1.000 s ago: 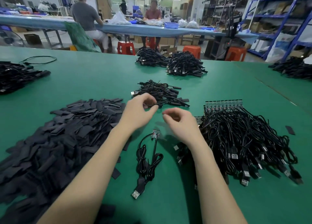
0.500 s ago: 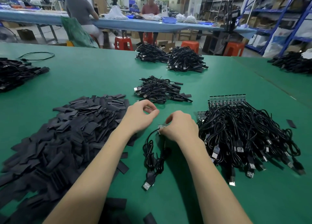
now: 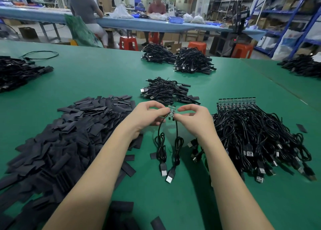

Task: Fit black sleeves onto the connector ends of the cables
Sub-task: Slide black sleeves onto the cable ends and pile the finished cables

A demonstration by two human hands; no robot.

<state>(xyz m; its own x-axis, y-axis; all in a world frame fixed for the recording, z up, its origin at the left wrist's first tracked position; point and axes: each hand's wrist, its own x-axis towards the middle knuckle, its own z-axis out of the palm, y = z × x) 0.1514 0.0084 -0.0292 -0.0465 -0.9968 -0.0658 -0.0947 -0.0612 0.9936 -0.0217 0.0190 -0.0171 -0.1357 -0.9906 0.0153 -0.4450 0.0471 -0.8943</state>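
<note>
My left hand and my right hand meet above the green table, both pinching small green connector boards at the top of two black cables. The two cables hang down side by side, and their USB plugs lie on the table between my forearms. A big heap of flat black sleeves lies to the left. On the right is a pile of bare-ended cables with a row of boards at its far edge.
A small pile of cables lies just beyond my hands, two larger piles farther back, and more at the left and right edges. Loose sleeves lie near the front edge. Two people sit at a blue bench behind.
My right hand picked the cables' board ends off the table and raised them. My left hand joined it, and now two cables hang apart from the boards.
</note>
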